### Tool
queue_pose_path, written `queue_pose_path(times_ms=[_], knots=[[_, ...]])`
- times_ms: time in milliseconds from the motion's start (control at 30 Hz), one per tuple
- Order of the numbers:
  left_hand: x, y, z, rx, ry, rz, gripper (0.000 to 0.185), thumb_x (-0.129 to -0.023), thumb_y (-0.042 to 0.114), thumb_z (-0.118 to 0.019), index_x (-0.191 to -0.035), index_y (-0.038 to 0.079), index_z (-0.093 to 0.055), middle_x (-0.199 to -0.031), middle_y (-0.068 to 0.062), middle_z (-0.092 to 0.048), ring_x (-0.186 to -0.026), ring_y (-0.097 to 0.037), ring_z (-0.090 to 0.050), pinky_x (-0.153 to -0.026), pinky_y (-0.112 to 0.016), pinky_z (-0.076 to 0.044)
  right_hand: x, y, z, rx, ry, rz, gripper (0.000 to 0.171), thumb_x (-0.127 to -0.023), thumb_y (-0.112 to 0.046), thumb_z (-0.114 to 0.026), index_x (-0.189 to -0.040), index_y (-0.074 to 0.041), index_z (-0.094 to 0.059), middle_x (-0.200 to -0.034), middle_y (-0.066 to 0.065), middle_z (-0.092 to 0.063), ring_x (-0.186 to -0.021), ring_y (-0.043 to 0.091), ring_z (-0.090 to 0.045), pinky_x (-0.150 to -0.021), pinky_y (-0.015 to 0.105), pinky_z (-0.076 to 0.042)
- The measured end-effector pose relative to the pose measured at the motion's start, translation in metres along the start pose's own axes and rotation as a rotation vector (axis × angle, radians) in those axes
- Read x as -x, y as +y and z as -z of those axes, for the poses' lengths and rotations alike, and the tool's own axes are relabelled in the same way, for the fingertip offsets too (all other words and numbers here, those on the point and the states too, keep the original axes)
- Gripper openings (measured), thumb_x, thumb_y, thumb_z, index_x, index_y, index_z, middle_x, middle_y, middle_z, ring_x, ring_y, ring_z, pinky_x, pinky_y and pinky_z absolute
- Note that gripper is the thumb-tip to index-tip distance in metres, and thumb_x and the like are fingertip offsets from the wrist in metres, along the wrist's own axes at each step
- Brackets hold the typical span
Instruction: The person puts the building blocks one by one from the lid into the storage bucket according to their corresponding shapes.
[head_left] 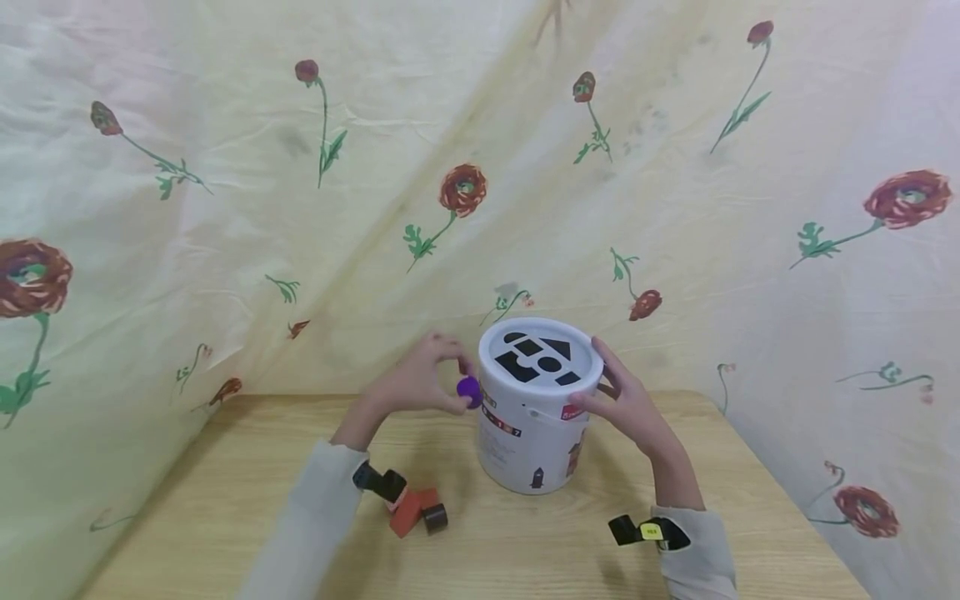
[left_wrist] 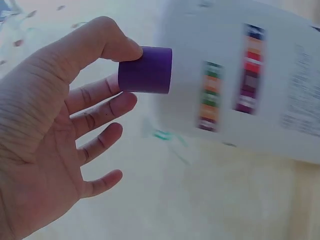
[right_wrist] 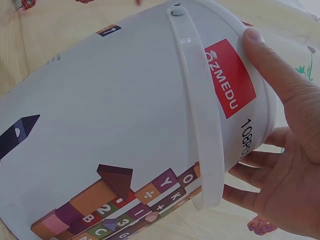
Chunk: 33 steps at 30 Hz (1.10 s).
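Note:
A purple cylinder block (left_wrist: 145, 70) is pinched between the thumb and fingertips of my left hand (head_left: 423, 379), just left of the bucket's upper wall in the head view. The other fingers of that hand spread out below the block in the left wrist view. A white bucket (head_left: 525, 442) stands upright on the table, its lid (head_left: 517, 375) pierced with several dark shaped holes. My right hand (head_left: 630, 408) grips the bucket's right upper side, thumb at the rim and fingers round the far side. A white handle (right_wrist: 202, 115) hangs down the bucket's side in the right wrist view.
On the wooden table (head_left: 525, 550), close to my left wrist, lie a red-orange block (head_left: 407, 513) and a dark cylinder block (head_left: 435, 518). My left forearm partly hides that group. Behind the table hangs a flowered cloth (head_left: 360, 250).

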<state>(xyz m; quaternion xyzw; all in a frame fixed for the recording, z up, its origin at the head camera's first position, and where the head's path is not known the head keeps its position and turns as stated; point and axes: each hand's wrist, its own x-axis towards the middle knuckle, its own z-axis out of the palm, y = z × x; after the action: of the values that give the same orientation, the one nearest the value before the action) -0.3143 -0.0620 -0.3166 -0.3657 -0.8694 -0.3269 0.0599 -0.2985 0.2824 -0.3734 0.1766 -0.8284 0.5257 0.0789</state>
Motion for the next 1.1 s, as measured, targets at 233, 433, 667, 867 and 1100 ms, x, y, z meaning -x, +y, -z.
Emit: queue_pose_path(times_ms=[233,433,667,867,1100], knots=[[-0.025,0.023,0.012,-0.067,0.108,-0.019,0.028,-0.075,0.026,-0.086,-0.098,0.019,-0.071,-0.105,0.002,-0.065,-0.114,-0.022,-0.046,-0.096,-0.046,-0.043,0.0,0.001,0.0,-0.004,-0.006,0.001,0.096,-0.091,-0.024,-0.076,-0.165,-0.021,-0.013,-0.171,0.01,-0.017,-0.156,0.04,-0.019,-0.117,0.067,-0.028],[-0.048,0.033,-0.001,-0.132,0.191,0.001,0.032,-0.078,0.033,-0.085,-0.102,0.018,-0.072,-0.11,0.001,-0.064,-0.116,-0.023,-0.046,-0.102,-0.049,-0.04,0.001,0.002,0.001,-0.007,-0.01,0.008,0.096,-0.091,-0.023,-0.075,-0.165,-0.023,-0.013,-0.171,0.011,-0.017,-0.156,0.04,-0.019,-0.117,0.067,-0.027],[-0.069,0.045,-0.026,-0.225,0.284,0.039,0.035,-0.08,0.041,-0.084,-0.105,0.02,-0.072,-0.116,0.0,-0.063,-0.116,-0.024,-0.045,-0.104,-0.047,-0.039,0.002,0.001,0.002,0.0,-0.011,0.002,0.096,-0.092,-0.023,-0.075,-0.165,-0.019,-0.012,-0.17,0.013,-0.019,-0.155,0.041,-0.02,-0.117,0.068,-0.027],[-0.078,0.052,-0.045,-0.304,0.294,0.06,0.037,-0.083,0.047,-0.08,-0.109,0.021,-0.073,-0.119,-0.001,-0.064,-0.116,-0.024,-0.047,-0.105,-0.046,-0.04,0.003,0.0,0.002,0.002,-0.018,0.007,0.096,-0.092,-0.023,-0.075,-0.165,-0.019,-0.012,-0.17,0.014,-0.019,-0.155,0.042,-0.021,-0.117,0.068,-0.026],[-0.085,0.05,-0.059,-0.336,0.276,0.114,0.036,-0.083,0.051,-0.079,-0.108,0.026,-0.074,-0.121,0.001,-0.064,-0.116,-0.022,-0.048,-0.104,-0.043,-0.039,0.002,0.001,0.0,-0.01,-0.024,0.018,0.096,-0.092,-0.021,-0.074,-0.165,-0.018,-0.011,-0.17,0.013,-0.018,-0.155,0.042,-0.021,-0.116,0.069,-0.026]])
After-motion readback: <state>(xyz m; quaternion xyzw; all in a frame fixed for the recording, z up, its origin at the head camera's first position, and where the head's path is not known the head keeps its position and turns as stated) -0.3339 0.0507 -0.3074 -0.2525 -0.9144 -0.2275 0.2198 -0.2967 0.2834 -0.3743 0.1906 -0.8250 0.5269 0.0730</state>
